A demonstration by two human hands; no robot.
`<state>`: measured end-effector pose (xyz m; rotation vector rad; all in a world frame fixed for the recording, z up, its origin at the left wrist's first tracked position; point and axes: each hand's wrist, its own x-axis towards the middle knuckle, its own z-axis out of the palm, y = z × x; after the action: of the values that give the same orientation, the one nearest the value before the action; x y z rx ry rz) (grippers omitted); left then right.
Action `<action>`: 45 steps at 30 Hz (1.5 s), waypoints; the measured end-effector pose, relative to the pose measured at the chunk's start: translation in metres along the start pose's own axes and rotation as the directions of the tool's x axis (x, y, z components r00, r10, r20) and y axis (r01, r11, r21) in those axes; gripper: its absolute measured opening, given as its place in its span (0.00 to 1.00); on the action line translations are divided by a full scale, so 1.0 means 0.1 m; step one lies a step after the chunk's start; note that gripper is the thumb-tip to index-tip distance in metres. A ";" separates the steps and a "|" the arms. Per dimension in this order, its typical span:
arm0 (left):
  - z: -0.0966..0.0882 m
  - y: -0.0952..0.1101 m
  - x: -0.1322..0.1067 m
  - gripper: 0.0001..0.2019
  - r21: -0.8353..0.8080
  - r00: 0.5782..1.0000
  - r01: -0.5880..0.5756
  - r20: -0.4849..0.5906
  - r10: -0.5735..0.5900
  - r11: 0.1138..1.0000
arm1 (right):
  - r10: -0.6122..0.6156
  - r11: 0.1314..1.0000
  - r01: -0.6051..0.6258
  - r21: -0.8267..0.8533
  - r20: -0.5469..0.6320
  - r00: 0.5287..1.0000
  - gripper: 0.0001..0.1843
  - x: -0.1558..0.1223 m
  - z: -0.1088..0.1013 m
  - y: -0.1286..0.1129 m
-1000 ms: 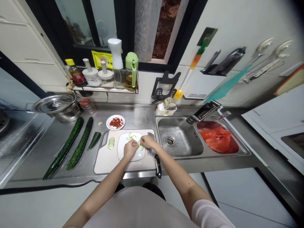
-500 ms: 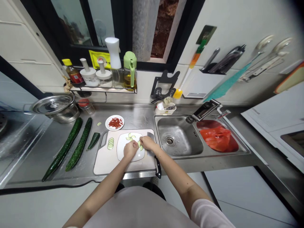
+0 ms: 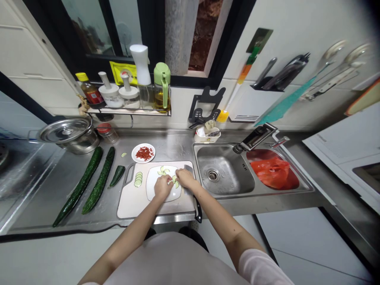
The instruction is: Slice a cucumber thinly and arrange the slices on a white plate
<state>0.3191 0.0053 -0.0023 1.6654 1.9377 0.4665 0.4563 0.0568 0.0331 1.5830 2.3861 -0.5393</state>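
Note:
Both my hands work over a white plate that sits on a pale cutting board. My left hand and my right hand have their fingers pinched together on thin cucumber slices on the plate. More slices lie at the plate's far edge. A short stack of slices rests on the board to the left. A cleaver with a black handle lies along the board's right edge, under my right forearm.
Two whole cucumbers and a cucumber end lie on the steel counter at left. A small dish of red berries stands behind the board. A lidded pot is far left. The sink holds a red bag.
My hands have stayed over the plate, with only small finger shifts among the slices. The camera has tilted slightly.

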 end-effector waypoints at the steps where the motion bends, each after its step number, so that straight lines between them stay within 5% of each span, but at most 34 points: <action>1: 0.00 0.01 0.00 0.05 0.001 1.000 0.001 0.005 -0.001 1.000 | 0.003 1.000 -0.003 0.000 0.000 1.000 0.11 0.00 0.00 0.01; 11: -0.02 0.08 0.05 0.06 0.042 0.998 0.011 0.064 -0.013 0.999 | 0.019 0.999 -0.019 0.030 -0.008 1.000 0.11 0.01 0.05 0.06; 20: 0.00 0.05 0.09 0.06 0.039 0.997 0.009 0.073 -0.012 0.999 | 0.078 0.973 -0.060 0.222 -0.070 0.995 0.08 -0.08 0.02 0.29; 37: 0.00 0.04 0.06 0.07 0.110 0.998 -0.040 0.045 0.035 0.993 | 0.076 0.977 -0.065 0.203 -0.050 0.996 0.07 -0.12 0.07 0.22; 45: -0.03 0.02 0.06 0.08 0.044 0.999 -0.012 0.036 0.010 0.999 | 0.149 0.953 -0.094 0.290 -0.176 0.973 0.10 -0.24 0.16 0.21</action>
<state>0.3181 0.0117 0.0004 1.7014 1.9265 0.3983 0.4851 0.0370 0.0240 1.9735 2.4129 -0.7561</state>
